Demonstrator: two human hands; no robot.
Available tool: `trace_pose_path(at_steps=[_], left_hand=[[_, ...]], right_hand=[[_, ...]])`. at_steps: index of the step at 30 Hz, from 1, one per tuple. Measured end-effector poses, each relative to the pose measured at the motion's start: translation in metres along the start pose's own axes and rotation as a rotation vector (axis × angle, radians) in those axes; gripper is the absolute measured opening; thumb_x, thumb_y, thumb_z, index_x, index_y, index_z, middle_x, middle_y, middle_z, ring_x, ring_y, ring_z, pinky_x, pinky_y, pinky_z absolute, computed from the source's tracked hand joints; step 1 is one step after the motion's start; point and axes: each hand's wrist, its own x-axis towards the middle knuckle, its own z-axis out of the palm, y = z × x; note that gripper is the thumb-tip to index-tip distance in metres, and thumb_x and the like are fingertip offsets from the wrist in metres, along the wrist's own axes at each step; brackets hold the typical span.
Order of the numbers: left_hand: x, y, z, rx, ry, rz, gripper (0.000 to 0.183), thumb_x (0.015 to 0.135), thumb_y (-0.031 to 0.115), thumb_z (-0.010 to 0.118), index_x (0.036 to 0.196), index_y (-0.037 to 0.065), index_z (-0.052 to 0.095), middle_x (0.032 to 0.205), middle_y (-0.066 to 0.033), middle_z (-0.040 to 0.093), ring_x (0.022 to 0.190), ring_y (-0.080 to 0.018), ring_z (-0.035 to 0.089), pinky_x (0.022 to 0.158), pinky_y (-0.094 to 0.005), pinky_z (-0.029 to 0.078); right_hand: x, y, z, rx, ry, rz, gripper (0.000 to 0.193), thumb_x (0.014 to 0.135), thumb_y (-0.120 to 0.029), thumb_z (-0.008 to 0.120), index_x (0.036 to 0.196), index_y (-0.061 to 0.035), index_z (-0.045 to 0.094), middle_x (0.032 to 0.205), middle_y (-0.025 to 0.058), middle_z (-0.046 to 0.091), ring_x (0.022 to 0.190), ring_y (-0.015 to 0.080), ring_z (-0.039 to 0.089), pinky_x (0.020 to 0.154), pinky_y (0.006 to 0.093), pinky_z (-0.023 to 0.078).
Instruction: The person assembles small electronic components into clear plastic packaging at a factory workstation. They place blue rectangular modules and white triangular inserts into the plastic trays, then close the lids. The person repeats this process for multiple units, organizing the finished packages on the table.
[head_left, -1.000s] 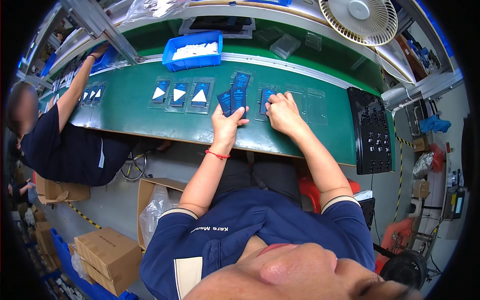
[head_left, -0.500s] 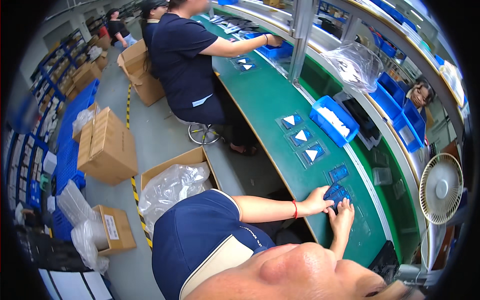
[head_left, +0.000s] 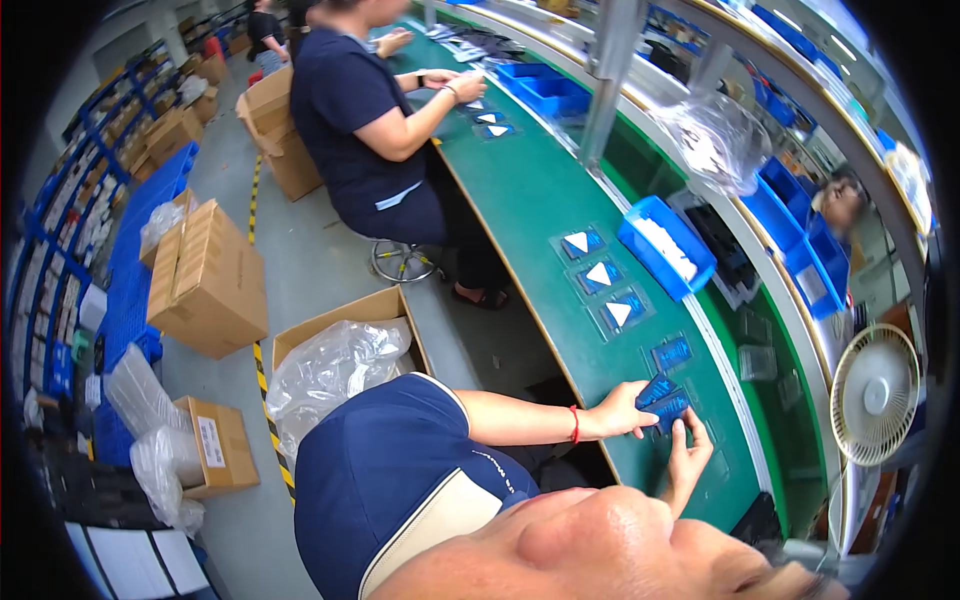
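My left hand [head_left: 615,410], with a red band on its wrist, is closed on a small fan of dark blue cards [head_left: 655,390] with lighter blue print. The fingers of my right hand [head_left: 690,450] pinch the lower right edge of the nearest card. Both hands are just above the green work surface [head_left: 560,300]. Just beyond them lies a clear tray with a blue card [head_left: 672,352]. Farther up the line sit several clear trays with blue cards bearing white triangles, one of them a near tray [head_left: 622,312].
A blue bin [head_left: 665,245] of white pieces stands beyond the trays. A white fan [head_left: 877,390] is at the right. At the far left of the bench a co-worker [head_left: 360,110] sits on a stool. An open carton [head_left: 350,350] with clear plastic stands beside me.
My hands have drawn slightly toward me, and the cards are now lifted and fanned apart. The co-worker has pulled an arm back from a blue bin and brought both hands together.
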Motion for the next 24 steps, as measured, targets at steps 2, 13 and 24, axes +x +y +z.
trace_pose_path(at_steps=[2,13,24], left_hand=[[0.002,-0.003,0.004,0.008,-0.080,-0.023,0.041,0.083,-0.001,0.068,0.122,0.001,0.054,0.097,-0.0050,0.064,0.077,-0.0112,0.063,0.056,-0.0252,0.057],[0.005,-0.014,0.022,-0.114,-0.212,-0.308,0.033,0.090,0.002,0.062,0.121,0.002,0.051,0.115,-0.0137,0.063,0.101,-0.0229,0.065,0.074,-0.0326,0.060],[0.014,-0.032,0.048,-0.157,-0.263,-0.400,0.042,0.095,-0.002,0.049,0.135,0.000,0.038,0.138,-0.0204,0.046,0.121,-0.0307,0.053,0.100,-0.0428,0.048]], right_hand=[[-0.009,0.001,0.008,0.310,0.023,0.023,0.025,0.088,-0.002,0.064,0.113,0.0030,0.064,0.101,0.0070,0.066,0.095,0.0140,0.060,0.088,0.0286,0.046],[-0.029,0.010,-0.066,0.383,0.484,0.212,0.011,0.088,-0.006,0.067,0.094,-0.0010,0.060,0.064,-0.0028,0.046,0.053,0.0059,0.046,0.044,0.0218,0.038],[0.023,0.047,-0.076,-0.303,0.319,0.242,0.037,0.072,-0.012,0.079,0.106,-0.0036,0.066,0.067,0.0086,0.066,0.060,0.0184,0.064,0.061,0.0333,0.052]])
